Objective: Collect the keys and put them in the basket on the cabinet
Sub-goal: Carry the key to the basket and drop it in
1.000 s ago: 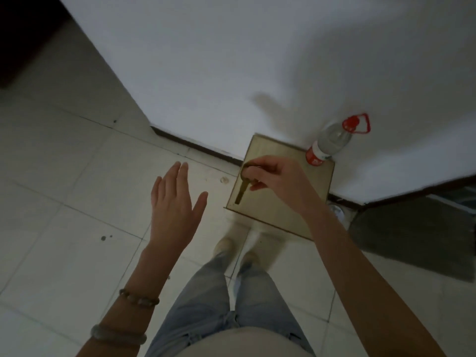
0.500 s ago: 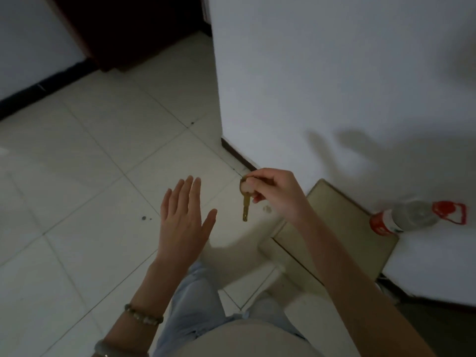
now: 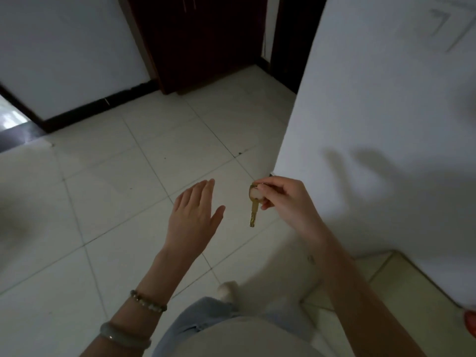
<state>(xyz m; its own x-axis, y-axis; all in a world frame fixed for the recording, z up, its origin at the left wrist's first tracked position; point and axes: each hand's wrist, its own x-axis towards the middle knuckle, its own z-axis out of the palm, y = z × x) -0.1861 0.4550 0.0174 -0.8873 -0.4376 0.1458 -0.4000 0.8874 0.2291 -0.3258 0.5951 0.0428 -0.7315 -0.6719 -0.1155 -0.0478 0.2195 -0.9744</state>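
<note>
A small brass key hangs blade-down from my right hand, which pinches its head between thumb and fingers above the tiled floor. My left hand is held flat and open a little to the left of the key, fingers apart, holding nothing. No basket or cabinet is in view.
A white wall corner juts out on the right. A dark wooden door stands at the far end of the pale tiled floor. A tan board lies at the wall's foot, lower right. My legs and a shoe are below.
The view has swung left, away from the tan board and the bottle, toward the dark door. My right hand still carries the key; my left hand stays open beside it.
</note>
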